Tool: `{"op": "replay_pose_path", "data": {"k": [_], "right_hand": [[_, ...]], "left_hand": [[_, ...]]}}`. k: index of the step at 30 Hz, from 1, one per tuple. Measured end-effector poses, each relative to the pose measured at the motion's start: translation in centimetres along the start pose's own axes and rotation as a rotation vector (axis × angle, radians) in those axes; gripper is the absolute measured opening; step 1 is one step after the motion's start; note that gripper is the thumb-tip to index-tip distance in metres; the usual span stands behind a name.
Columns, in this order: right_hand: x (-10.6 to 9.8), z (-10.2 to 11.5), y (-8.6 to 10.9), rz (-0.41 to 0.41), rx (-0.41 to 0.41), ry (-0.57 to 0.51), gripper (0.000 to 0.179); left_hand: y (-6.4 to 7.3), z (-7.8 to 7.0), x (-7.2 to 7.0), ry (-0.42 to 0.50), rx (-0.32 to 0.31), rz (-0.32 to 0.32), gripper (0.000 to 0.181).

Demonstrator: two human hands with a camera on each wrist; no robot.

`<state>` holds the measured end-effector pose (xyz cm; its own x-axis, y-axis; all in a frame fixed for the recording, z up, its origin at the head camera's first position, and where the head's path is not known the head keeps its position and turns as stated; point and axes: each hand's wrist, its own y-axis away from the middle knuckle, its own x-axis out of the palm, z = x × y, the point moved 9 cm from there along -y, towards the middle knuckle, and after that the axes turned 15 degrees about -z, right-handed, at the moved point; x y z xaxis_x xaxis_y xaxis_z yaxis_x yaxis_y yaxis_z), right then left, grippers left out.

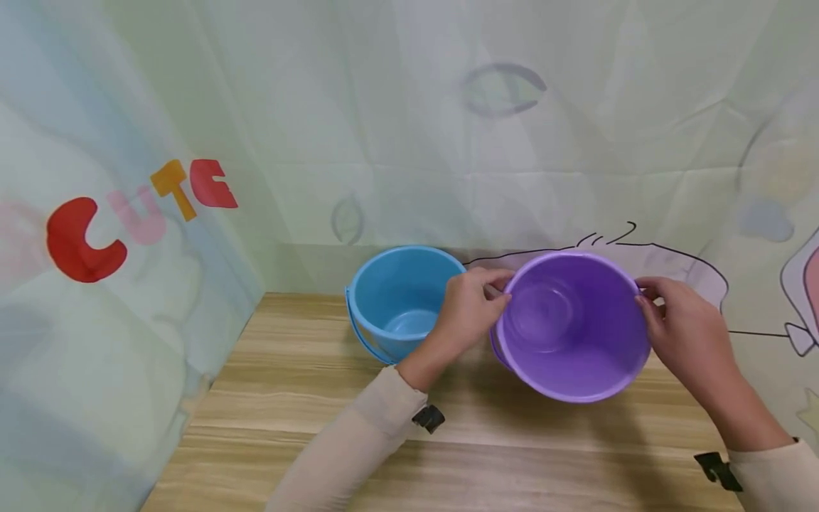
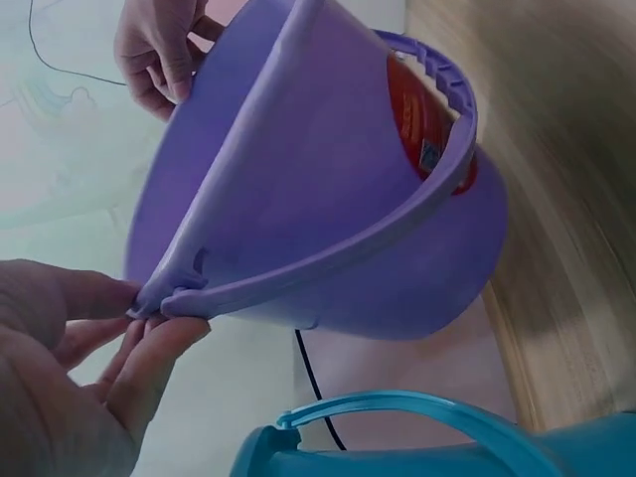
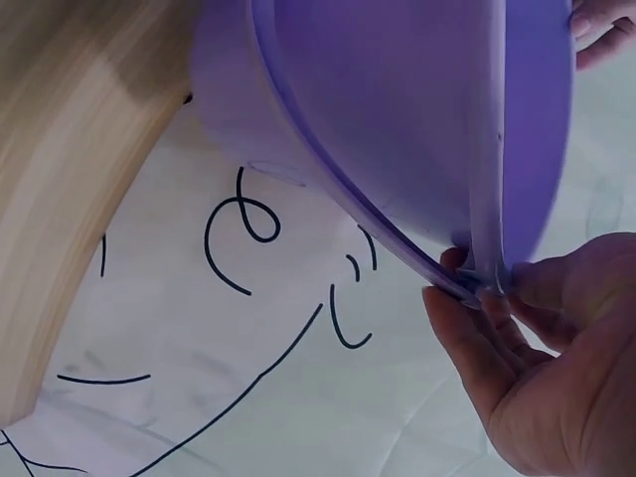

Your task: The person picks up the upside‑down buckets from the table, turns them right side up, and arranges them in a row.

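Observation:
A purple bucket (image 1: 576, 327) is tilted over the table, its mouth turned toward the head camera and its inside bare. My left hand (image 1: 470, 306) pinches its rim on the left, where the handle joins. On the opposite side my right hand (image 1: 687, 331) pinches the rim at the other handle joint. In the left wrist view the bucket's purple handle (image 2: 348, 248) hangs across its outer wall, past a red label (image 2: 417, 119). Left of it a blue bucket (image 1: 409, 284) stands upright on the table, partly behind my left hand, its handle (image 1: 365, 338) folded down.
The wood-grain table (image 1: 288, 427) runs up to a printed cloth backdrop (image 1: 397, 107) behind it. Another cloth with coloured letters (image 1: 86, 242) hangs along the left edge. Black straps (image 1: 429, 418) sit at both wrists.

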<state>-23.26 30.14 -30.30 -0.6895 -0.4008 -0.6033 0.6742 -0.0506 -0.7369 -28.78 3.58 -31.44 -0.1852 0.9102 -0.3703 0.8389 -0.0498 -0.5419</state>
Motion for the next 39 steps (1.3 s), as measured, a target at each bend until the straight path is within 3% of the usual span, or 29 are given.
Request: {"op": "replay_pose_path", "data": {"k": [8,21,26,36,39], "right_hand": [[0.9,-0.5,-1.3,0.098,-0.021,0.029,0.023],[3.3,-1.9,-2.0,0.303,0.066,0.045,0.029],[4.3,-2.8,-2.0,0.400,0.103,0.046,0.033],[6.1,-3.8,-1.7,0.493,0.150,0.029,0.036],[6.6,-4.0,-1.6,0.518,0.159,0.032,0.037]], "left_hand": [[-1.1,0.7,0.7,-0.081,-0.036,0.026,0.031],[-2.6,1.7,2.0,-0.236,-0.067,0.045,0.026],[-2.6,2.1,2.5,-0.289,-0.105,0.050,0.026],[-2.6,2.5,3.3,-0.320,-0.109,0.058,0.022],[-2.7,2.8,3.6,-0.341,-0.110,0.065,0.031]]}}
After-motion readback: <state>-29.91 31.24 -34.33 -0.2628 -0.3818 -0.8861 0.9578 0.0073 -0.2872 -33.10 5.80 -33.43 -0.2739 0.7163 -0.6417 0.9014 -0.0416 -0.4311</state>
